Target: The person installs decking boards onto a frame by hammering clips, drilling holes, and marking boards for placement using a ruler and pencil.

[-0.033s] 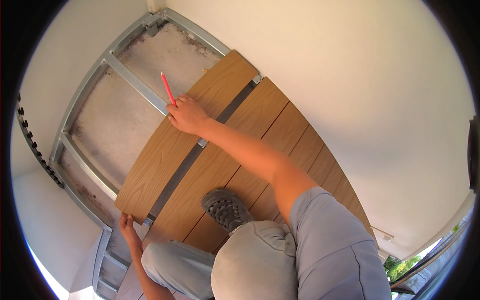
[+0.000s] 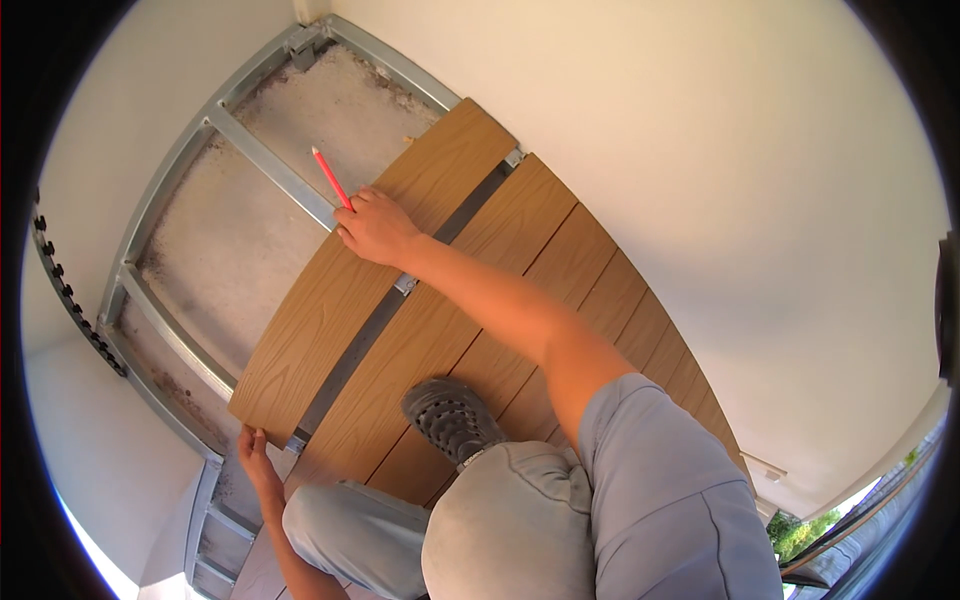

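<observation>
A loose brown wood-grain deck board [image 2: 300, 330] lies slantwise over the metal frame [image 2: 270, 160], a narrow gap away from the laid boards. My right hand [image 2: 378, 230] rests on its upper part, closed around a red pencil [image 2: 332, 180] whose tip points up and to the left, past the board's edge. At the board's near end, my left hand [image 2: 258, 462] has its fingertips against the end edge, seeming to grip it; the undersides of those fingers are hidden.
Laid boards [image 2: 480, 330] spread to the right, under my dark clog [image 2: 448, 415]. Metal clips [image 2: 405, 284] sit in the gap. Rough concrete [image 2: 220, 250] shows between the frame bars. A pale wall [image 2: 720, 180] borders the right, and a black toothed strip [image 2: 62, 280] stands at far left.
The red pencil has tipped slightly further to the left in my right hand. Both hands and the board stay about where they were.
</observation>
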Motion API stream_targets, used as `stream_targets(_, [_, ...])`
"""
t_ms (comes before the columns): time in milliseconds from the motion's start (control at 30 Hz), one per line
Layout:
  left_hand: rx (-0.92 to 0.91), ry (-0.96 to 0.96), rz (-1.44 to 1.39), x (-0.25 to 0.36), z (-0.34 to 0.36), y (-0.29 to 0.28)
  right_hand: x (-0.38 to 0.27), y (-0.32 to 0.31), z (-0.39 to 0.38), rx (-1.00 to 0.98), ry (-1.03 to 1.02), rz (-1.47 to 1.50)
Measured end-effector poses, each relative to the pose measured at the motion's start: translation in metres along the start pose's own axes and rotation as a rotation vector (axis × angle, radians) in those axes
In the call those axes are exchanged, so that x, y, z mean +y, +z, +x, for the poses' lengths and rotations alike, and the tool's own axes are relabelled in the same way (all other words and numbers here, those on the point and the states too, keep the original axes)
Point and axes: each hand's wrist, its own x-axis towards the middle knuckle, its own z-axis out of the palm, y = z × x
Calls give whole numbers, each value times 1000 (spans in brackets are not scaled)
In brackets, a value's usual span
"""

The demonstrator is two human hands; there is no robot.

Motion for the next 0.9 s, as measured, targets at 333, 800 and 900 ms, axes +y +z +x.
stream_targets(333, [-93,-12,336,-5,-16,13,23,-11,-28,86,-12,50])
stream_targets(800, [21,-303,-399,27,-38,-4,1,8,-18,41,-140,12])
stream_targets(900, [27,-312,-509,20,-53,-3,0,6,-21,0,-156,-11])
